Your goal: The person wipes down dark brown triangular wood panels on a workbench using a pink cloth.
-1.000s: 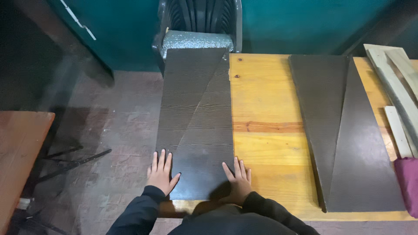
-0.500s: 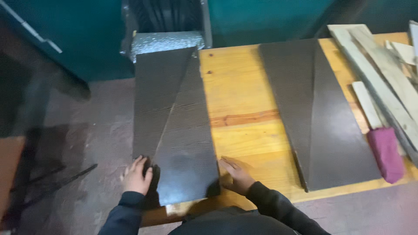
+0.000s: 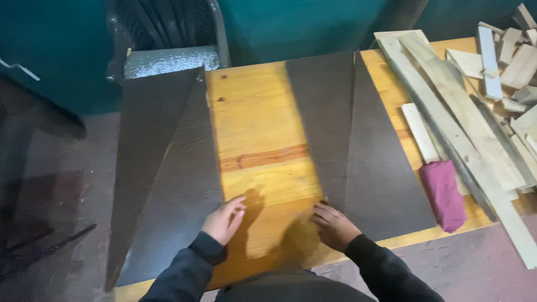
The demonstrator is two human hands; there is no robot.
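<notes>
right hand (image 3: 334,225), fingers loosely spread, holding nothing, touches near left corner of right dark panel (image 3: 358,151), long axis near-to-far on surface (image 3: 263,140); left hand (image 3: 224,219) open beside left dark panel (image 3: 168,173).

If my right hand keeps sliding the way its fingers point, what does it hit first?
Probably nothing new: the right hand points up-left, fingertips already at the near corner of the dark triangular panel; beyond lies bare wooden tabletop.

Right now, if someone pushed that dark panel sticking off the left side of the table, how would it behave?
The left dark panel looks flat and stiff, so it would probably slide as one piece. Much of it overhangs the wooden table, so it might tip off. The left hand rests at its edge.
</notes>
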